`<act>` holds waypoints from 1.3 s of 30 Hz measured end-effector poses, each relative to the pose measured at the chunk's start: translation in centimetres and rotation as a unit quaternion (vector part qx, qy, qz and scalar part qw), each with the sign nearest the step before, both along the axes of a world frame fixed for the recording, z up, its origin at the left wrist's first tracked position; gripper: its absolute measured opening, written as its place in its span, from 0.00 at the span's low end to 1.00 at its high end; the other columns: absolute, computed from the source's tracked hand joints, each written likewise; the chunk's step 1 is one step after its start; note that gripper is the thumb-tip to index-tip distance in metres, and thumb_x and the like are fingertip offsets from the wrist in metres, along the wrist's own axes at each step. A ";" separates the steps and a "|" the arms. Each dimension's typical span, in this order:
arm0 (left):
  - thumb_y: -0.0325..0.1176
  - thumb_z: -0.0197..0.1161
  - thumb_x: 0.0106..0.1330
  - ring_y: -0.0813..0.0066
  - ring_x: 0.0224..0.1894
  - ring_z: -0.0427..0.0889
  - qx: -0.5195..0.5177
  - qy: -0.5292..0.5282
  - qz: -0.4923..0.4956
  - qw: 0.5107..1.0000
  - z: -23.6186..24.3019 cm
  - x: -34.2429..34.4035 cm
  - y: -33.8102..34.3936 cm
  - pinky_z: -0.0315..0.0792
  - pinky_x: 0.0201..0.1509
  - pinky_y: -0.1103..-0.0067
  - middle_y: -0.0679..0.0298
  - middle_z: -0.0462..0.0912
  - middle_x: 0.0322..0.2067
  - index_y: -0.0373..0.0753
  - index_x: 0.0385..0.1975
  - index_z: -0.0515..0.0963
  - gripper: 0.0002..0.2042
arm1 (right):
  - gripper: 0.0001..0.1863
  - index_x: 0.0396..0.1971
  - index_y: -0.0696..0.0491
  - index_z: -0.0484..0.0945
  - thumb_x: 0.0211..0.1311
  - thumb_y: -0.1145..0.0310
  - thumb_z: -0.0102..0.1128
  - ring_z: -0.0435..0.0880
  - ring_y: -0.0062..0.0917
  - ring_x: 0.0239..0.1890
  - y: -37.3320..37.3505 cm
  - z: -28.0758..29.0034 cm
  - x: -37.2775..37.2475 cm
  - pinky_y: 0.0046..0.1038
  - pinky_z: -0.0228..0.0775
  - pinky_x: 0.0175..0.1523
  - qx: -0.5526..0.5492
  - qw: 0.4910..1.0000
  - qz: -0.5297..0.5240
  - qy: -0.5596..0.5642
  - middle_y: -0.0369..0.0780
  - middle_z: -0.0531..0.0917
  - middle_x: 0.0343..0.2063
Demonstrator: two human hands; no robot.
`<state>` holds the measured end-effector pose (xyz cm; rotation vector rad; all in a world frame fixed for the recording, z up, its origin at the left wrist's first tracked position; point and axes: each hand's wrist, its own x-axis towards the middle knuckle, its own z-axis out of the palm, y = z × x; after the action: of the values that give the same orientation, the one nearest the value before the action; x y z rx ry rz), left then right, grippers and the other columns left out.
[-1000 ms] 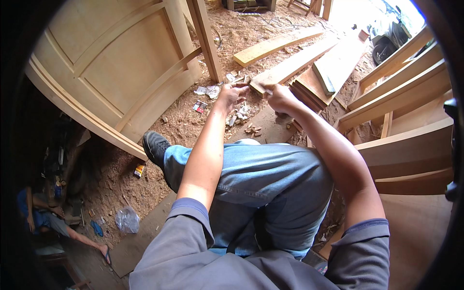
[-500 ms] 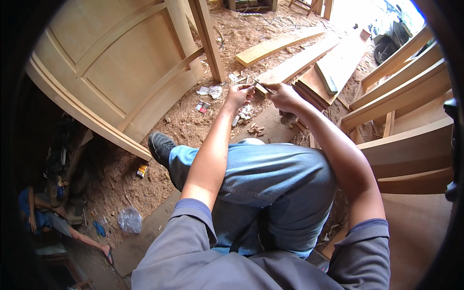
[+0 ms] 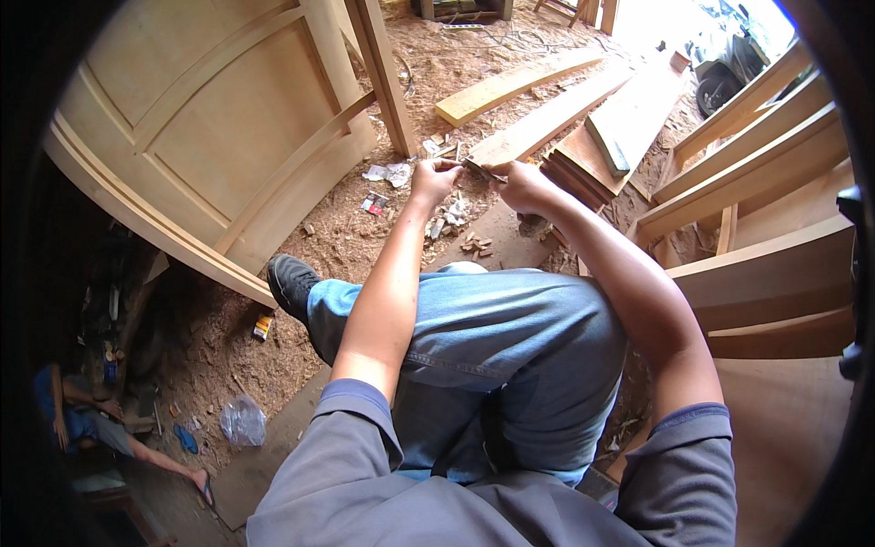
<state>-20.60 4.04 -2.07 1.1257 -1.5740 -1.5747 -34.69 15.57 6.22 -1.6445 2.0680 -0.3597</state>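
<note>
Both my hands are held out past my raised knee and close together. My left hand (image 3: pixel 435 180) is closed in a pinch, fingertips together on something too small to make out. Around a thin dark blade-like tool (image 3: pixel 480 170) my right hand (image 3: pixel 521 188) is closed; the tool points left toward the left fingertips. Its handle is hidden in the fist. Under the hands, several short wood pieces (image 3: pixel 475 244) lie in a small heap on a board, and a pale plank (image 3: pixel 547 118) stretches away behind them.
A panelled wooden door (image 3: pixel 210 109) leans at left beside an upright post (image 3: pixel 383 82). Wooden frames (image 3: pixel 747 173) stand close at right. Stacked boards (image 3: pixel 606 155) lie beyond my right hand. Another person (image 3: pixel 82 410) sits at lower left. Shavings cover the floor; a clear plastic bag (image 3: pixel 243 420) lies there.
The view has shifted slightly. My two hands stay together, and the dark tool now shows more of its flat side between them. The left fingers have drawn into a tighter pinch.
</note>
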 end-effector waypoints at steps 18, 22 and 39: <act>0.29 0.63 0.62 0.81 0.29 0.80 0.002 0.070 0.027 0.997 0.6 -0.2 -0.3 0.72 0.30 0.85 0.63 0.84 0.32 0.35 0.39 0.79 0.08 | 0.23 0.58 0.42 0.72 0.61 0.68 0.52 0.83 0.38 0.40 0.6 1.1 1.3 0.34 0.72 0.48 -0.038 0.997 -0.070 -0.002 0.51 0.82 0.39; 0.32 0.60 0.64 0.83 0.33 0.78 0.029 0.068 0.003 0.997 0.5 0.4 -0.3 0.74 0.33 0.84 0.67 0.83 0.33 0.39 0.41 0.77 0.08 | 0.28 0.60 0.48 0.68 0.56 0.71 0.48 0.82 0.40 0.43 0.6 1.1 1.6 0.36 0.72 0.50 -0.016 0.999 -0.026 -0.027 0.52 0.81 0.41; 0.32 0.63 0.63 0.86 0.29 0.77 -0.053 0.084 0.040 0.994 -1.3 0.5 -1.5 0.70 0.27 0.86 0.68 0.84 0.32 0.39 0.39 0.78 0.07 | 0.28 0.62 0.48 0.67 0.58 0.69 0.53 0.76 0.21 0.22 -0.3 -0.2 1.7 0.27 0.69 0.29 -0.057 0.994 0.007 -0.096 0.44 0.82 0.27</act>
<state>-20.08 2.50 -3.37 0.9615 -1.4665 -1.4752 -33.02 15.25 6.00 -1.6195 1.9242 -0.6172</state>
